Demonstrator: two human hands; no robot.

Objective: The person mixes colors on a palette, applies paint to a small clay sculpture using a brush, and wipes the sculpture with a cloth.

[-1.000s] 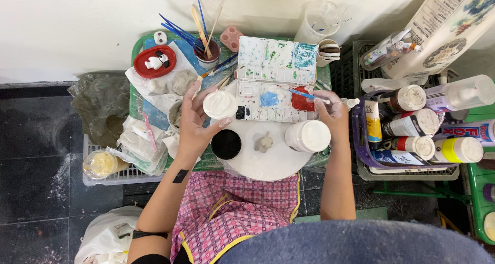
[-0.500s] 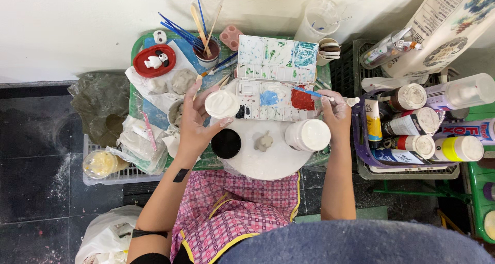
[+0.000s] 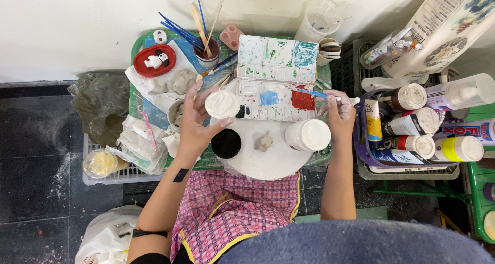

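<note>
My left hand (image 3: 195,121) holds up a small round white piece (image 3: 222,104) by its fingertips, just left of an open paint palette (image 3: 276,78). My right hand (image 3: 340,113) grips a thin paintbrush (image 3: 315,93) whose blue tip reaches over the palette's red patch. Below, a round white turntable (image 3: 268,161) carries a small grey clay figure (image 3: 264,141), a black lid (image 3: 226,143) and a white jar (image 3: 308,135). A pink checked apron (image 3: 232,207) covers my lap.
A cup of brushes (image 3: 208,46) and a red dish with a small figure (image 3: 154,60) stand at the back left. Several paint bottles fill a purple basket (image 3: 412,125) at right. Lumps of clay in plastic (image 3: 100,107) lie at left, over a white wire tray (image 3: 103,177).
My right hand has turned the brush so its tip points left over the palette's red area. The left hand with the white piece has barely moved.
</note>
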